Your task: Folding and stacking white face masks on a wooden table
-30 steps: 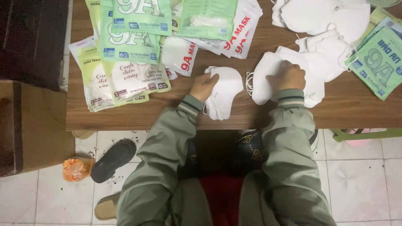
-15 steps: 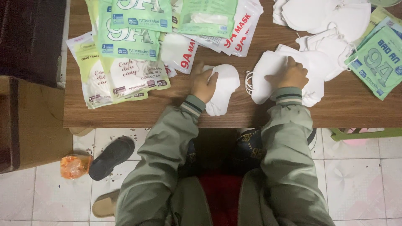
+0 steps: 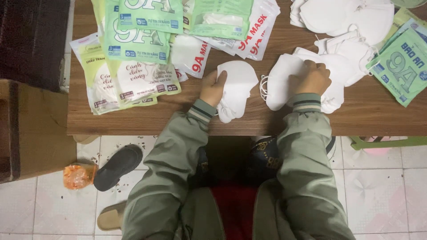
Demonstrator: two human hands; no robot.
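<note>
- White is what I see under both hands: my left hand (image 3: 212, 89) grips a folded mask (image 3: 238, 86) lying on the table (image 3: 267, 122), near its front edge.
- Left thumb and fingers (image 3: 220, 80) are closed on that mask's left edge, pinching it; the rest of the mask spreads out to the right of the hand and hangs down toward my cuff.
- My right hand (image 3: 313, 79) rests on a second mask (image 3: 280, 80), just right of the first; the two masks lie close but I see a strip of wood between them.
- Right fingers are curled down into the cloth, bunched on its right part; I take them as holding it, though the tips are hidden under the knuckles.
- Ear loops (image 3: 263, 86) of the second mask show at its left edge.
- Behind the right hand lies a loose mask pile (image 3: 347, 22), reaching to the table's far right corner, and touching the second mask.
- At the right edge sits a green packet (image 3: 402, 66), partly over the pile.
- On the left half of the table lie more packets (image 3: 138, 40), green and pale yellow-green, overlapping each other, with red-lettered white ones (image 3: 249, 35) fanned out toward the middle.
- Below the table edge I see a tiled floor (image 3: 382, 195), a dark slipper (image 3: 118, 166) and an orange bag (image 3: 79, 175) left of my knees.
- A brown box (image 3: 31, 129) stands at the far left, beside the table.
</note>
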